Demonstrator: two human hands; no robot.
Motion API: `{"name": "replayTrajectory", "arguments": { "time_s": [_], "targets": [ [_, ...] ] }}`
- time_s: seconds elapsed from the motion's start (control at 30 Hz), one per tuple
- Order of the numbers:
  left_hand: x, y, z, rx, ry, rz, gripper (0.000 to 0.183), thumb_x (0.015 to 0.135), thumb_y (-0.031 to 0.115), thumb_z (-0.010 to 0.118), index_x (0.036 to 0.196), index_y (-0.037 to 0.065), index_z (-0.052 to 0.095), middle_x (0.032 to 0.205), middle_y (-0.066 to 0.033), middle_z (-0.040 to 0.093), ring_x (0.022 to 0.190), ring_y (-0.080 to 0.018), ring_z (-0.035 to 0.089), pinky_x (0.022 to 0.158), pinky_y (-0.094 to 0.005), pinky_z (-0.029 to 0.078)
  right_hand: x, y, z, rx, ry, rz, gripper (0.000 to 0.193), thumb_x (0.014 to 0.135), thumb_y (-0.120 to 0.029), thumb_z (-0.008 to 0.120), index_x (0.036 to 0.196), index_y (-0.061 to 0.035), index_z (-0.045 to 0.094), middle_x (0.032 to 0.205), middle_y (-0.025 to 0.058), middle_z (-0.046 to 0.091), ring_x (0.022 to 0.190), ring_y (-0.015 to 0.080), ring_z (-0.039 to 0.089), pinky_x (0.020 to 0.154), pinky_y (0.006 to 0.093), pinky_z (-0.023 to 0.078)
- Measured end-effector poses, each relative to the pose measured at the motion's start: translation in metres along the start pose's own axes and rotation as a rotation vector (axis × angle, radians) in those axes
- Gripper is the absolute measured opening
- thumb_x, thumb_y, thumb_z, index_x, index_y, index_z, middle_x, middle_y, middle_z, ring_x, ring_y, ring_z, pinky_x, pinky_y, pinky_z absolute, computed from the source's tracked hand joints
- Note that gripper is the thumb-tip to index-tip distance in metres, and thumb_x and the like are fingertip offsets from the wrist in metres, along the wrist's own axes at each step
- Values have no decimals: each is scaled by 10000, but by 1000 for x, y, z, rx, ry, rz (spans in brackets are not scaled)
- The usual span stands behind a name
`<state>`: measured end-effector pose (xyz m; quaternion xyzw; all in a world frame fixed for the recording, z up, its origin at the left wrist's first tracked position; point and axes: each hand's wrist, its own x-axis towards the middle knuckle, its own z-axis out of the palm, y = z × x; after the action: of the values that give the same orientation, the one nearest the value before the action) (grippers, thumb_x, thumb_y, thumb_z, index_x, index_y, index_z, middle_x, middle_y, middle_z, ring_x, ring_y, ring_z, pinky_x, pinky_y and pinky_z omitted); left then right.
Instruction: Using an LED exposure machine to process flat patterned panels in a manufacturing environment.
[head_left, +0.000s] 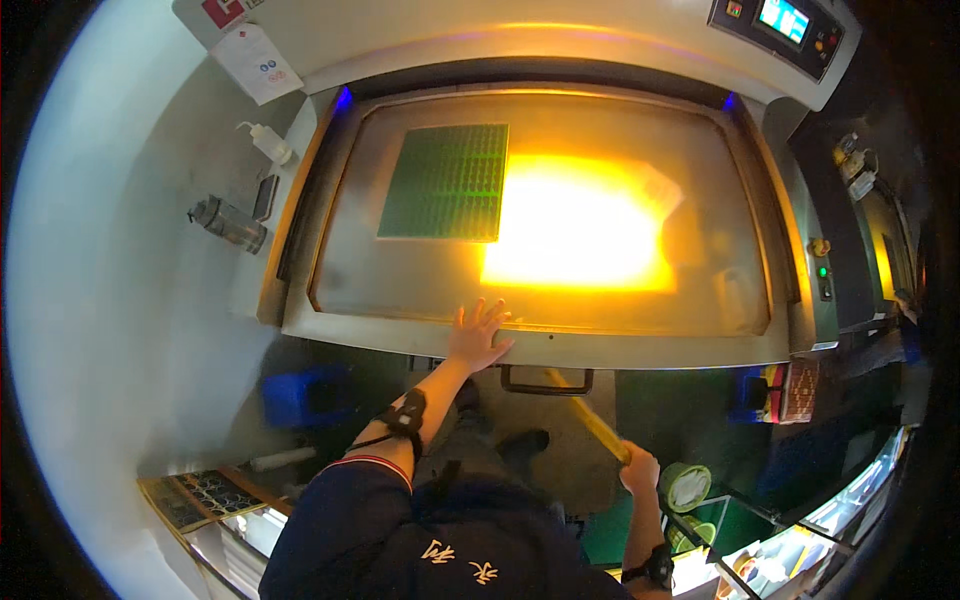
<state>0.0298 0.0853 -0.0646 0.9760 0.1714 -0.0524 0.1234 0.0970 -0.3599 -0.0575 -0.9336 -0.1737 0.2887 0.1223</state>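
My left hand (480, 338) lies with fingers spread on the front rim of a wide framed tray (400, 335) in a large machine. Just beyond its fingertips is the tray's hazy, see-through surface. Under that surface, left of middle, shows a green panel (445, 182) with rows of small patterns. Right beside the panel, a patch of white-yellow light (575, 225) glares and hides what lies there. Lower right, my right hand (640, 470) is closed round a long yellow stick (598, 428), whose far end reaches toward the black tray handle (546, 388).
On the left ledge are a clear bottle (232, 224), a phone (265, 197) and a white squeeze bottle (267, 143). A control panel (780, 28) sits top right. Near my right arm stand green-rimmed rolls (687, 487) and a dark rack. A blue bin (305, 395) is below left.
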Motion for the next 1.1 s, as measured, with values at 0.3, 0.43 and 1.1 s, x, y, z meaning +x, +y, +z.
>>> {"name": "replayTrajectory", "arguments": {
  "time_s": [0.3, 0.43, 1.1],
  "targets": [
    [-102, 59, -148, -20, -800, 309, 791, 895, 551, 570, 1528, 203, 247, 1588, -126, 219, 1436, -380, 258, 1113, -586, 270, -11, -132, -100, -122, 30, -592, 535, 700, -8, 634, 1174, -255, 669, 1079, 48, 709, 1010, 289, 667, 924, 453, 492],
    [-100, -64, -96, 53, -406, -75, 620, 911, 278, 562, 1486, 206, 341, 1526, -51, 370, 1359, -357, 402, 1085, -571, 340, 53, -237, -76, -366, 254, -880, 443, 830, -176, 615, 1265, -262, 605, 1280, 18, 631, 1251, 318, 537, 1069, 563, 360],
    [414, -477, -174, -211, -357, -87, 781, 780, -31, 578, 1446, 339, 405, 1309, -89, 598, 1195, -331, 564, 1063, -585, 369, 584, -608, -150, -459, -176, -695, 968, 669, -229, 793, 1507, -277, 311, 1522, 15, 394, 1387, 340, 362, 1088, 499, 374]
  ]
}}
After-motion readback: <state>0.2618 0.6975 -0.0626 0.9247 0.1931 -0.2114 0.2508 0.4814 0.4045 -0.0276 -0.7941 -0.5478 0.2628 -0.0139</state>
